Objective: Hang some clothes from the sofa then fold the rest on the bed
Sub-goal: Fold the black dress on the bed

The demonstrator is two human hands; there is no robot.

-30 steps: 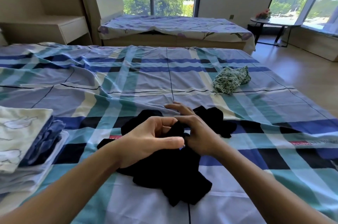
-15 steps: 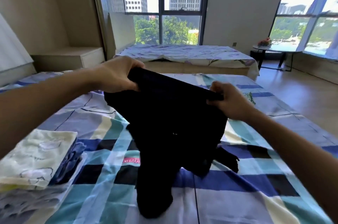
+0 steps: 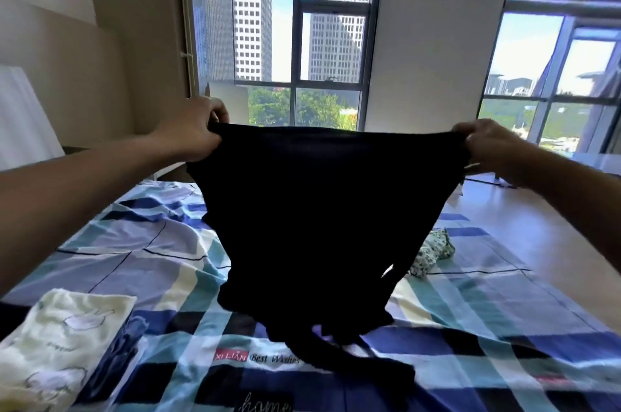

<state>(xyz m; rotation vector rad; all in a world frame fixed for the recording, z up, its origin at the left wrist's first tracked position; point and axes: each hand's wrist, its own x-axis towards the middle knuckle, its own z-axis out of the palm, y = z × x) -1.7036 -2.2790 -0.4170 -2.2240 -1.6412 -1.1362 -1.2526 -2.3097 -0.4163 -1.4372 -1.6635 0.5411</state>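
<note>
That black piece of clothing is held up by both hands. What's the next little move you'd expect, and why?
Probably lower the black garment flat onto the bed. The left hand and right hand grip its top corners, stretched wide, while its lower end trails bunched on the bed, so it likely needs laying out before any fold.

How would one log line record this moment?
left hand: grips black garment top corner | right hand: grips other corner | garment: spread, bottom on bed
</note>
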